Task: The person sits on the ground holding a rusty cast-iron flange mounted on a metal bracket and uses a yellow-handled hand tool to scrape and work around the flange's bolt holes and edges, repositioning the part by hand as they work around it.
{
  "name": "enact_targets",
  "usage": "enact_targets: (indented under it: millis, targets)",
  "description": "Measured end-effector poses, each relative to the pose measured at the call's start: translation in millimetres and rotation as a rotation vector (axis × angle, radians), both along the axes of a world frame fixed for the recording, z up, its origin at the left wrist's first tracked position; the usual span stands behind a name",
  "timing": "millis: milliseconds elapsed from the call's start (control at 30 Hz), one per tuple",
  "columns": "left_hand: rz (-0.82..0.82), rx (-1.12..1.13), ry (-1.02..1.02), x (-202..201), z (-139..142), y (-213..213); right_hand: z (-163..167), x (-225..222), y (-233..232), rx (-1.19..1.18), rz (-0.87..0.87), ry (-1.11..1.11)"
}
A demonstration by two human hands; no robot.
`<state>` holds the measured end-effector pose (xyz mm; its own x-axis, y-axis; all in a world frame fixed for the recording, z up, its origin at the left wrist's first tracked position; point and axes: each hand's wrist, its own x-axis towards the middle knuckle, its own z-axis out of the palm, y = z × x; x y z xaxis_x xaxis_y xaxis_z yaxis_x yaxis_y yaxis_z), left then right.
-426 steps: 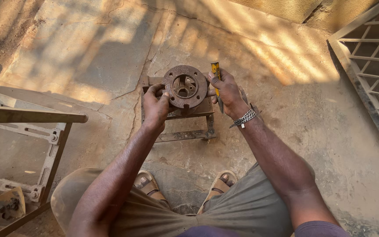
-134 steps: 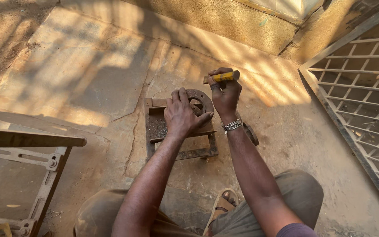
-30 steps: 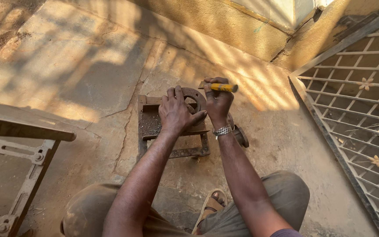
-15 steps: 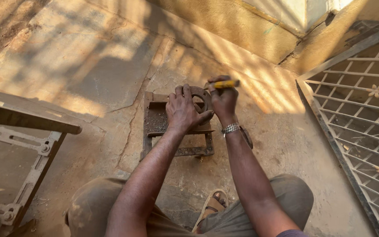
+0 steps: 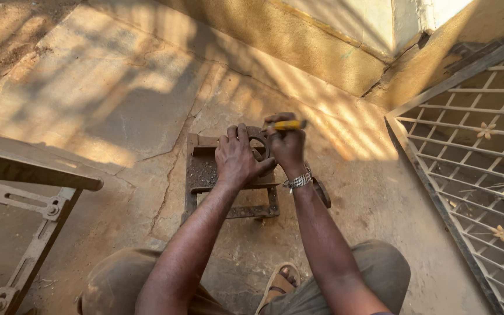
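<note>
Left hand (image 5: 237,157): laid flat, fingers spread, on the round rusty metal disc (image 5: 258,140), frame centre.
Right hand (image 5: 287,149): closed around the yellow-handled tool (image 5: 289,125).

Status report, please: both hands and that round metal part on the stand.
Left hand flat on the disc, pinning it to the stand. Right hand shut on a yellow-handled tool. Nothing in the way.

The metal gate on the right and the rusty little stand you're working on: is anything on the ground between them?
In the head view, only bare cracked concrete floor lies between the metal gate and the rusty stand, apart from a small dark round piece right beside the stand.
</note>
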<state>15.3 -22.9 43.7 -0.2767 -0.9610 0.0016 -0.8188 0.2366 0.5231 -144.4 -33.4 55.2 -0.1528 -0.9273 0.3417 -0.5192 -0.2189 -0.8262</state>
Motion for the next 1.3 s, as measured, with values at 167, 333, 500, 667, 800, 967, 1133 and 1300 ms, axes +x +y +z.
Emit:
enact_targets:
  millis: [167,333,500,667,800,967,1133,1300]
  targets:
    - [0.002,0.110,0.013,0,-3,0,2,2,4,-0.185,0.062,-0.039]
    - [-0.011,0.044,0.018,-3,-3,0,2,0,5,-0.052,0.022,0.044]
    - [-0.016,0.044,-0.002,-1,-3,0,-2,-3,2,0.011,-0.001,0.120]
    - [0.001,0.095,0.013,2,-1,0,-5,1,1,-0.219,0.084,-0.100]
    - [0.011,-0.028,0.004,0,-3,0,-9,4,0,0.054,-0.106,0.078]
    - [0.002,0.071,-0.005,-1,-6,-3,-11,2,-4,-0.032,-0.057,0.081]
    - [0.007,0.042,0.030,2,-7,-3,-11,8,-4,-0.062,-0.020,-0.069]
    - [0.007,0.007,0.033,2,-7,0,-14,7,-3,0.008,-0.080,0.101]
